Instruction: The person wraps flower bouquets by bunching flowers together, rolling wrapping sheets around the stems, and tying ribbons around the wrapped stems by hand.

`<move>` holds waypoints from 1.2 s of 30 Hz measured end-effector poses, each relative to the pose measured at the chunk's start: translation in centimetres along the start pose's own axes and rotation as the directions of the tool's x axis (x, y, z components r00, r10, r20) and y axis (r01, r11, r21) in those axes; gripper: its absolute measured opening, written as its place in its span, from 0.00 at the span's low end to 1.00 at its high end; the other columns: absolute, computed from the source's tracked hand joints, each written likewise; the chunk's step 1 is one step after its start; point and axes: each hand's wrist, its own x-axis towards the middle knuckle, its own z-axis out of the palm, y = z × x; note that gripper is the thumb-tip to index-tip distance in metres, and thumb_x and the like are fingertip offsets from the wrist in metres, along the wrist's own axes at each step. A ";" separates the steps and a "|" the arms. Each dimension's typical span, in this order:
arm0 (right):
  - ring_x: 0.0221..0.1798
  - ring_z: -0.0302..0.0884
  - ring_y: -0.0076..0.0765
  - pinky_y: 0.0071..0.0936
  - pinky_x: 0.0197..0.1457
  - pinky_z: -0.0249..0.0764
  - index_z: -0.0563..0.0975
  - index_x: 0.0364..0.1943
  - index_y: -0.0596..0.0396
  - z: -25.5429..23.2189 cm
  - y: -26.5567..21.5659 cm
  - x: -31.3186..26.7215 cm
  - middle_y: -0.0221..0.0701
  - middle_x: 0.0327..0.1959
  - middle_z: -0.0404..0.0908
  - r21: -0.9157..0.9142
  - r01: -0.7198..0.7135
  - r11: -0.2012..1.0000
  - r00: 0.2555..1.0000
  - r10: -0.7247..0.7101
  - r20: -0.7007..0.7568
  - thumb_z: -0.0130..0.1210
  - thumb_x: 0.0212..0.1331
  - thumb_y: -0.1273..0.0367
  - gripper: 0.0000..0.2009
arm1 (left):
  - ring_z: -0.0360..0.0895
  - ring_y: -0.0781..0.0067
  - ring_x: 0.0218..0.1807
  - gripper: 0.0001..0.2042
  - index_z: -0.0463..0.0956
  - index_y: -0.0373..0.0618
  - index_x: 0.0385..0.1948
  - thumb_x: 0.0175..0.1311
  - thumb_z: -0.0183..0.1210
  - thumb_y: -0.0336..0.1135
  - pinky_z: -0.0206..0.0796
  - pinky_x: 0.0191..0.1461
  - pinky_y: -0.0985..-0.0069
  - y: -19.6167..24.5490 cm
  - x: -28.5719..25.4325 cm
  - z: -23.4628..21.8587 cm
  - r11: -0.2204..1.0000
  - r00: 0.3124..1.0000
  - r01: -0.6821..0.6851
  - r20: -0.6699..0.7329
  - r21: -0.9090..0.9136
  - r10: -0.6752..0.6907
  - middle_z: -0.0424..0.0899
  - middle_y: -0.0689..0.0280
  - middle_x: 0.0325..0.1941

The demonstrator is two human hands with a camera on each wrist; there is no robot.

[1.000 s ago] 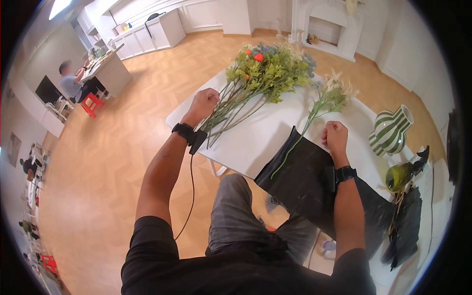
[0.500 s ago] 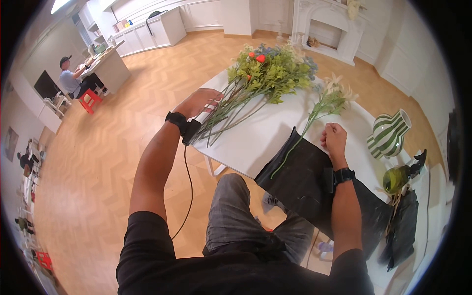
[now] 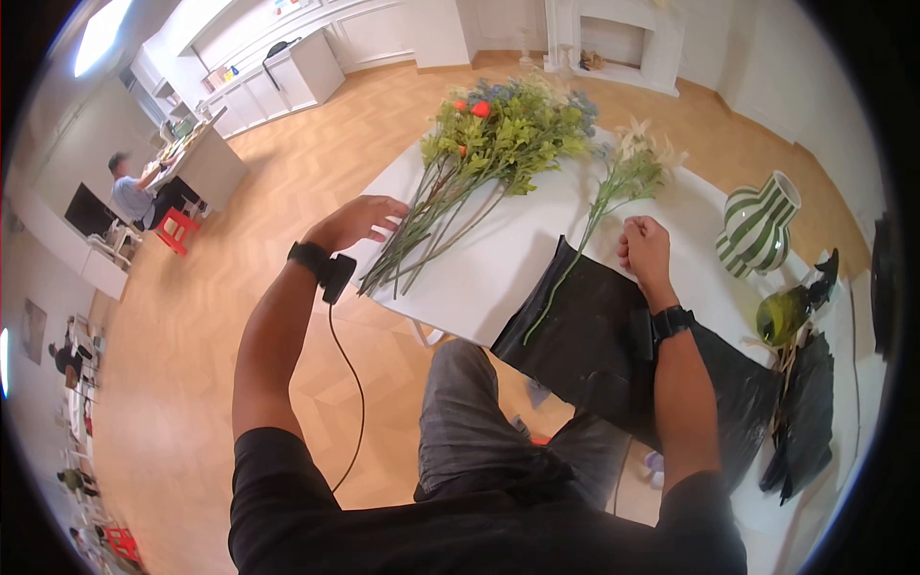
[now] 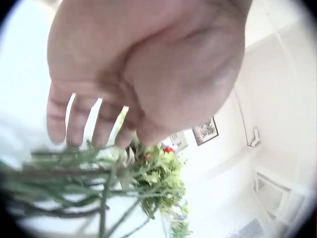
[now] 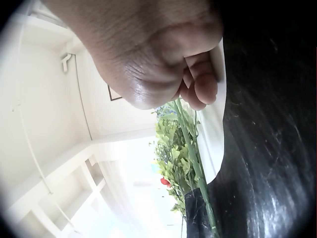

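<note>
A bunch of flowers with long green stems (image 3: 436, 220), leafy tops and a few red blooms lies across the white table (image 3: 465, 302). Just left of its stems, my left hand (image 3: 356, 220) is held with fingers extended and spread, gripping nothing. In the left wrist view the stems (image 4: 59, 181) pass beyond the fingertips. My right hand (image 3: 647, 251) rests idle by the table's black sheet (image 3: 594, 335), its fingers loosely curled around nothing. Beside it a single pale lily stem (image 3: 559, 297) lies partly on the sheet, its blooms (image 3: 647, 153) toward the far side.
At the right stands a green-and-white striped vase (image 3: 757, 225). Nearer me are a yellow-green wrapped bundle (image 3: 784, 314) and crumpled black wrapping (image 3: 805, 412). A cable (image 3: 359, 402) hangs from my left wrist. Far left, a person sits on a red stool (image 3: 175, 230).
My left hand has opened its curled fingers and drawn back left from the stems. My right hand stays by the lily stem. The head view has shifted slightly.
</note>
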 end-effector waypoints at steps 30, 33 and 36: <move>0.20 0.77 0.25 0.25 0.19 0.72 0.78 0.40 0.64 -0.1 0.5 0.1 0.34 0.26 0.80 0.015 0.046 0.999 0.999 -0.046 0.011 0.50 0.62 0.69 0.11 | 0.70 0.80 0.27 0.06 0.79 0.47 0.31 0.63 0.59 0.38 0.63 0.33 0.78 0.0 10.0 2.0 0.883 0.894 0.129 -0.333 -0.451 -0.301 0.72 0.73 0.24; 0.20 0.77 0.26 0.25 0.19 0.72 0.77 0.40 0.64 -0.1 0.3 0.1 0.34 0.26 0.80 0.002 0.055 0.999 0.998 -0.055 0.014 0.50 0.62 0.69 0.11 | 0.71 0.79 0.30 0.05 0.79 0.46 0.34 0.62 0.58 0.34 0.65 0.35 0.77 1.2 8.7 1.6 0.950 0.914 0.033 -0.375 -0.311 -0.154 0.75 0.71 0.27; 0.20 0.77 0.26 0.25 0.19 0.73 0.77 0.39 0.64 -0.1 0.4 0.1 0.34 0.25 0.80 0.002 0.054 0.999 0.998 -0.054 0.018 0.50 0.62 0.69 0.11 | 0.73 0.79 0.32 0.05 0.79 0.44 0.37 0.61 0.56 0.31 0.68 0.36 0.75 2.2 8.3 1.0 0.937 0.895 -0.095 -0.440 -0.336 -0.067 0.77 0.71 0.29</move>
